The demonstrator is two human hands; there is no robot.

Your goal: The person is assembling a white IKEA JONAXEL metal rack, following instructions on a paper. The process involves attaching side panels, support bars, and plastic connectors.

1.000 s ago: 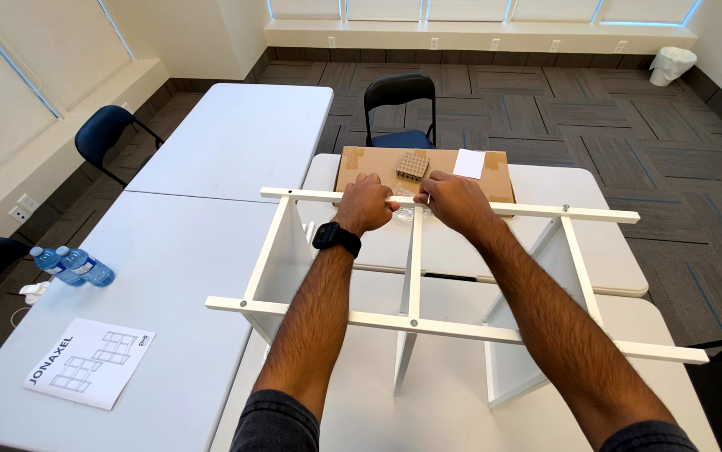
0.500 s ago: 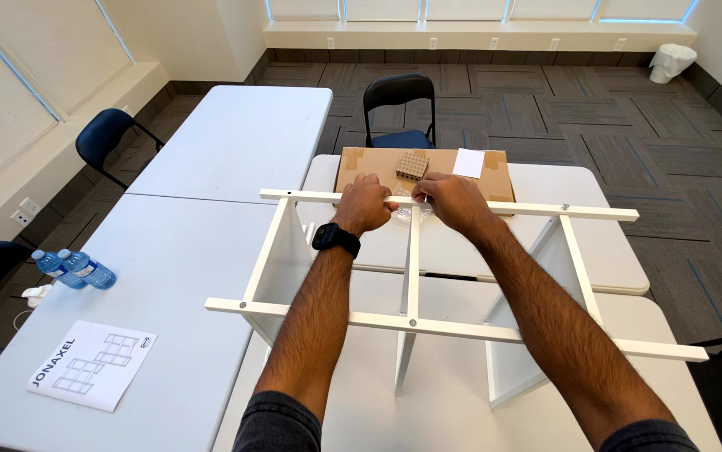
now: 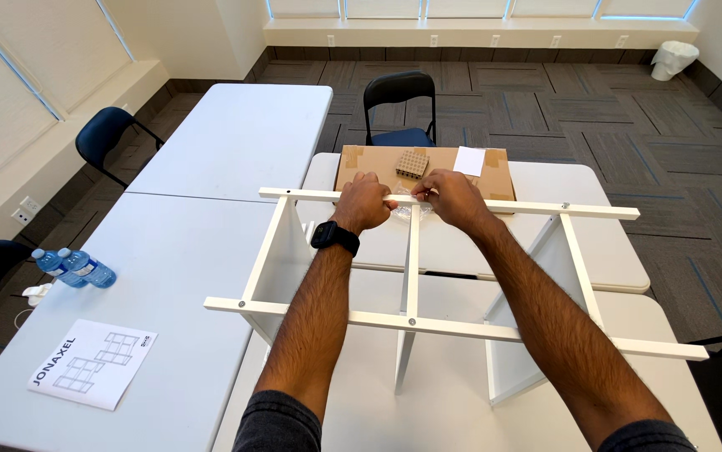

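Frame (image 3: 415, 259) parts, white rails and panels, stand assembled on the worktop (image 3: 168, 276), and both hands meet at the middle of its far top rail (image 3: 537, 207), right where the centre upright joins it. Against the pictures from a second ago almost nothing has shifted: the frame sits in the same spot and the hands have not left the joint, so the work at that one point looks, by my judgement, unfinished and fiddly rather than quick. The left hand (image 3: 363, 201), with a dark watch (image 3: 335, 237) on the wrist, is curled into a loose fist over the rail; the right hand (image 3: 453, 197) has its fingers pressed together at the tips, pinching something too small to make out. Just beyond the fingers lies a flat cardboard sheet (image 3: 361, 163) with a small cardboard block (image 3: 412, 162) and a white slip (image 3: 468, 161) on it. Well to the left of the hands and nearer the person sit two water bottles (image 3: 72, 266) and an instruction sheet (image 3: 92, 364). The surface is a set of pale folding tables pushed together. Dark chairs (image 3: 399, 105) stand around them on grey patterned carpet, and a white bin (image 3: 677, 59) sits in the far right corner under the windows.
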